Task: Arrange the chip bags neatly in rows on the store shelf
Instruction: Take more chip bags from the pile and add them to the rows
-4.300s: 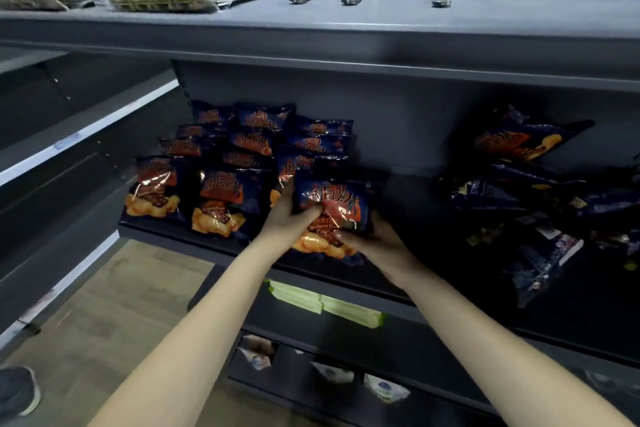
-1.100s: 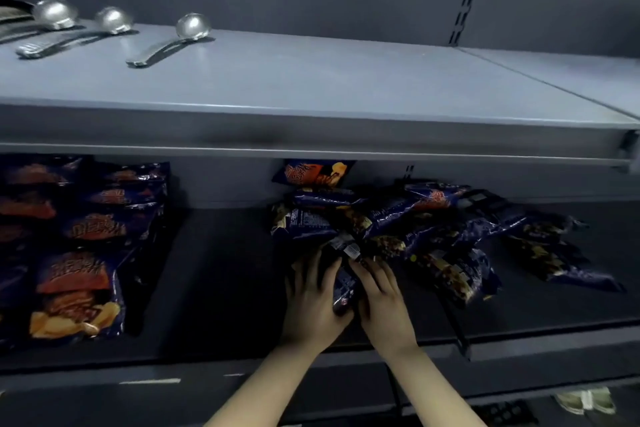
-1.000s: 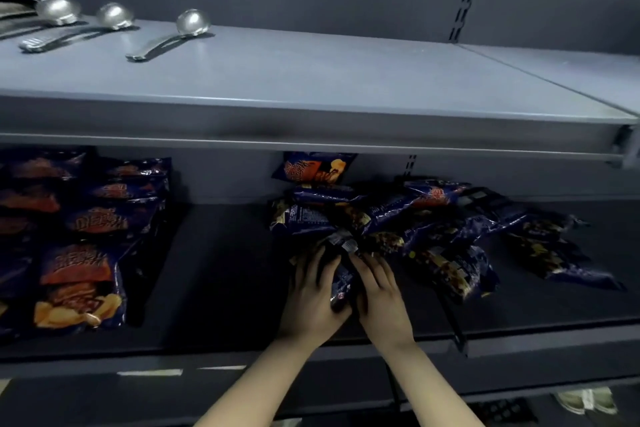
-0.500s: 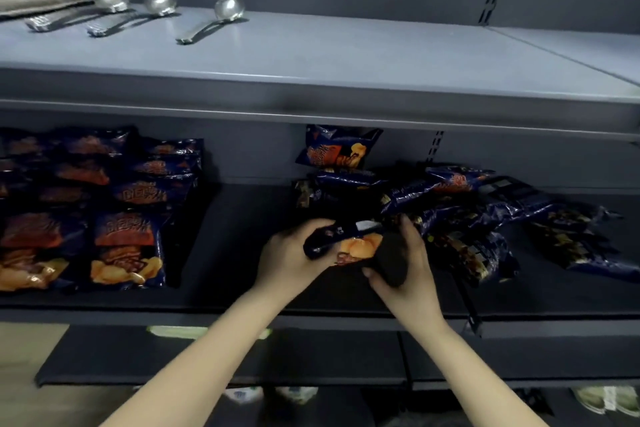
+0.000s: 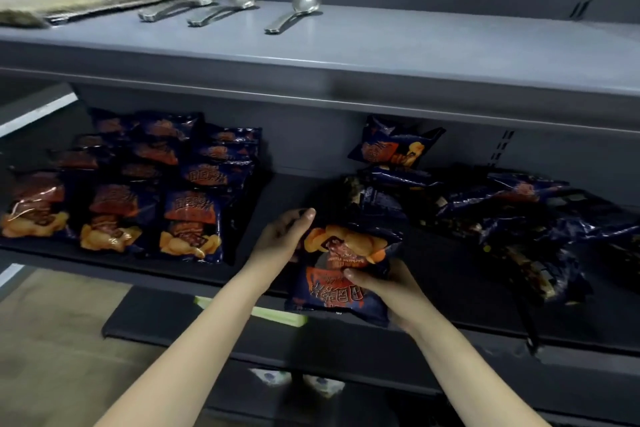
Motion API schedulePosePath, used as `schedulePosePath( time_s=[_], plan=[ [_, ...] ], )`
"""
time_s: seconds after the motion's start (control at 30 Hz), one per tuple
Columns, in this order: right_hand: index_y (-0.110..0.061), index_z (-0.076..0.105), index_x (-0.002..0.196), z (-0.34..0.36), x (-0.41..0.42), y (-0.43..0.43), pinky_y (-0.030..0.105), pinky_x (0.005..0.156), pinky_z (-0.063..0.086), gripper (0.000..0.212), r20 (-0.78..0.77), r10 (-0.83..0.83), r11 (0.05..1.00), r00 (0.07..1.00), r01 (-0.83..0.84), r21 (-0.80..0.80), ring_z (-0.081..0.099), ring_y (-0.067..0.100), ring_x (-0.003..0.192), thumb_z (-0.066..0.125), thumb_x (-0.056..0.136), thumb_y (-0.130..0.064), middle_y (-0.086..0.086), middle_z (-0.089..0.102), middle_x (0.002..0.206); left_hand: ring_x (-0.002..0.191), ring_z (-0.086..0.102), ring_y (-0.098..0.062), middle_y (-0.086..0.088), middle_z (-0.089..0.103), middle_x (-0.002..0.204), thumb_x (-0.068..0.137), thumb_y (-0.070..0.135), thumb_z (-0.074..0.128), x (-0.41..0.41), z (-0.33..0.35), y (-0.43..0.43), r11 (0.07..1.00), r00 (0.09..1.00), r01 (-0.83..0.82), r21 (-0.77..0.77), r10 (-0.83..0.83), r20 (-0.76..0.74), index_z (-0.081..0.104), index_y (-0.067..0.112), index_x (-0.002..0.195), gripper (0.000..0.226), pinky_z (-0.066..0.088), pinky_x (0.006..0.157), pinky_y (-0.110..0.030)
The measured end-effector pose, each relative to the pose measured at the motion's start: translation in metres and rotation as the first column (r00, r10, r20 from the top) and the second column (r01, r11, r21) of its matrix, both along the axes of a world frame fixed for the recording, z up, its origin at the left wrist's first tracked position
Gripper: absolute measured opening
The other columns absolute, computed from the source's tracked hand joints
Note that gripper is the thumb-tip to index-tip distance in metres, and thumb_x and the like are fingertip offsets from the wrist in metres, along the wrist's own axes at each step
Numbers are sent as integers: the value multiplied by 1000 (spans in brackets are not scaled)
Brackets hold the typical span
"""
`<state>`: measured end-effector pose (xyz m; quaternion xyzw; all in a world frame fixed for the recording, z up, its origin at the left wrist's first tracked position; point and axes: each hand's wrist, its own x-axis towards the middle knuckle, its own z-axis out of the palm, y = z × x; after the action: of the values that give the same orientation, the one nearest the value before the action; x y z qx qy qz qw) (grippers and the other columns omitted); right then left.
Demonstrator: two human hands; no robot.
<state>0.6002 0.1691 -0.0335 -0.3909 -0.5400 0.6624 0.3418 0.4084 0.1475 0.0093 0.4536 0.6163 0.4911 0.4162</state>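
We count three spoons on the top shelf, all left of its middle, plus what looks like two flat packs further left, though they blur together. Under that shelf, the left block of bags runs three across and about four deep, so roughly twelve; the back ones are too dark to be sure. One bag sits in front of the shelf, in two hands. The pile below the shelf's right end we can't count, maybe eight or so.

Dim, soft, shadowed lower shelf
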Motion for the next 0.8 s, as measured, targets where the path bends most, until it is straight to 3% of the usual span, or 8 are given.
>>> schedulePosePath(
  time_s=[0.13,0.2,0.27,0.4,0.53,0.63,0.73,0.8],
  plan=[
    [-19,63,115,23,-12,20,22,92,47,46,341,216,925,915,-304,230,62,4,105,79,73,-11,-5,69,111,102,59,-2,9,63,113,76,45,70,-28,13,-7,985,983,142,96,-129,-130,54,38,111,39,45,93,-22],
    [-23,55,123,37,-20,29,19,96,44,57,503,245,837,829,-443,321,57,0,110,80,72,-17,-11,63,118,107,55,-1,16,59,118,66,52,75,-29,26,-8,937,889,345,-56,-345,-301,50,39,121,61,42,92,-17],
    [-21,44,132,49,-30,35,16,97,41,74,581,235,785,779,-505,358,52,2,113,82,70,-18,-11,56,124,107,54,0,18,58,116,72,40,76,-21,31,-8,895,822,415,-163,-446,-355,51,34,124,58,40,90,-13],
    [-16,33,140,62,-40,41,4,90,35,86,656,188,714,731,-561,420,47,6,120,82,69,-17,-5,49,133,92,62,3,20,67,94,76,24,76,-14,23,-1,952,917,299,-63,-304,-257,62,37,97,29,45,79,-6],
    [-21,22,148,68,-34,50,15,102,34,94,570,33,797,821,-365,480,46,5,125,78,74,-33,-7,46,140,73,63,4,17,67,77,77,21,75,-23,22,7,998,994,57,31,-54,-99,65,30,83,14,43,58,-4],
    [-24,23,148,66,-23,52,35,97,48,88,237,-56,942,970,-27,333,59,15,111,75,77,-33,-2,56,125,80,67,-11,5,70,81,78,28,74,-29,21,12,985,981,-160,65,151,123,66,21,83,11,49,61,-17],
    [-29,23,146,38,-27,36,39,97,49,93,180,112,972,977,-145,187,55,12,116,74,70,-42,-5,52,130,78,68,-15,-1,71,83,77,29,74,-26,11,17,940,884,-341,19,314,346,66,19,83,14,50,62,-26],
    [-39,38,133,18,-37,25,38,99,48,74,227,169,965,959,-208,159,56,9,115,74,69,-47,-11,56,127,75,68,-15,-3,71,84,78,28,74,-19,0,18,933,850,-358,-40,344,400,66,18,84,15,51,60,-26]
  ],
)
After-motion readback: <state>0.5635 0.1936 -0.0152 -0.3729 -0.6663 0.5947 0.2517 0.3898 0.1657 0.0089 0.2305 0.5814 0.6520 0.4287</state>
